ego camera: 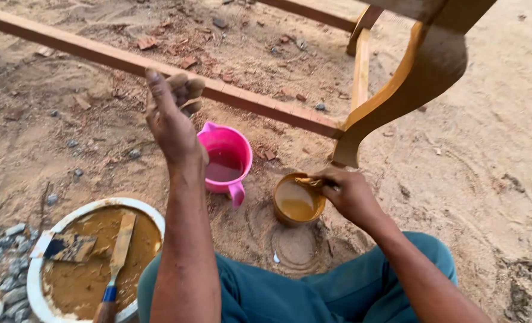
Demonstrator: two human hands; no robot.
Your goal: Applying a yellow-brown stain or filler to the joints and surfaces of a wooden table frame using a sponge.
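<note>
1. The right hand (pixel 351 192) is reaching to the rim of a small round cup coated in ochre paste (pixel 298 202), its fingers curled and pinching what looks like a paste-soaked wad or brush tip (pixel 311 181) at the cup's far edge; what exactly is being pinched is too smeared to tell.
2. The left hand (pixel 173 116) is hanging raised in the air, holding nothing, thumb sticking up and the fingers loosely curled, their tips smeared with the same ochre.
3. The cup is sitting on sandy ground just in front of the person's teal-trousered knees (pixel 314 287), with ring marks pressed into the sand beside it. It is looking partly filled with thick liquid, so it would probably be light but sloshy and slippery on the outside; gripping around the wall with the whole hand, kept level, seems safer than pinching the wet rim.
4. Just left of the cup a pink plastic jug with a handle (pixel 225 160) is standing, holding dark liquid.
5. Further left a white round basin of brown paste (pixel 92 257) is holding a blue-handled flat scraper (pixel 117 257) and a flat dark blade (pixel 68 247).
6. Beyond the cup, the curved ochre-coated wooden leg (pixel 397 90) of a furniture frame (pixel 158 66) is resting on the sand.
</note>
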